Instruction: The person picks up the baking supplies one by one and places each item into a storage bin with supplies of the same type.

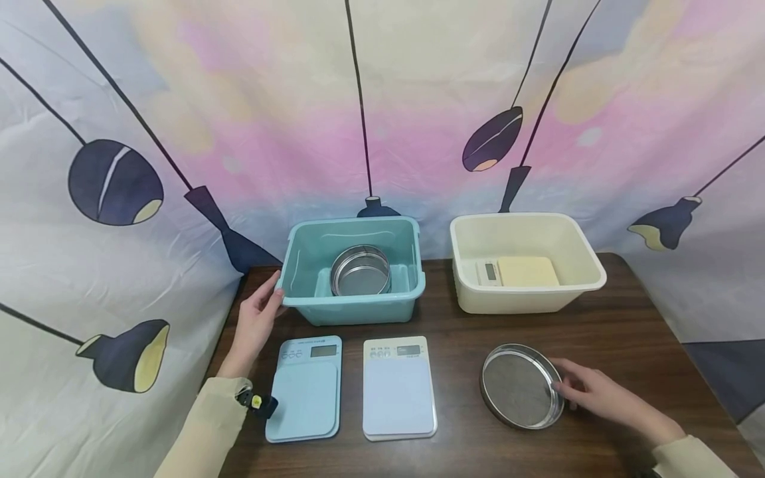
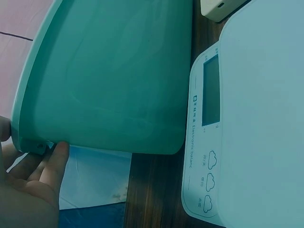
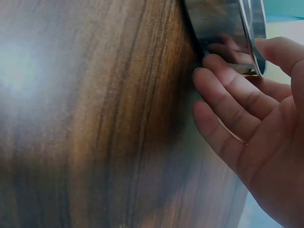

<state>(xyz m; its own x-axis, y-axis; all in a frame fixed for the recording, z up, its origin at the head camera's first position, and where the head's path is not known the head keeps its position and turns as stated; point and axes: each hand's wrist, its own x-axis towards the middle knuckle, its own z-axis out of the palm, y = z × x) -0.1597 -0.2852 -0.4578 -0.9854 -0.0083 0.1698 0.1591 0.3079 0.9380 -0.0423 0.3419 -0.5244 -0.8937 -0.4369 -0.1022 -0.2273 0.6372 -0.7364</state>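
Right hand [image 1: 592, 392] pinches the sieve [image 1: 517, 385] just to its left, while left hand [image 1: 254, 325] grips the teal bin [image 1: 354, 312].

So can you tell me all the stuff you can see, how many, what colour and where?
Teal tub: 1, teal, back left
Cream tub: 1, cream, back right
Inner sieve: at least 1, silver, inside teal tub
Scale-like thing: 1, cream and yellow, inside cream tub
Blue scale: 1, light blue, front left
White scale: 1, white, beside blue scale
Front sieve: 1, silver, front right
Table: 1, brown, underneath
Backdrop: pieces unclear, multicoloured, behind
Wrist gear: 1 clear, black, left wrist
Sleeves: 2, cream, bottom corners
Left hand: 1, bare, gripping teal tub's rim
Right hand: 1, bare, pinching front sieve's rim
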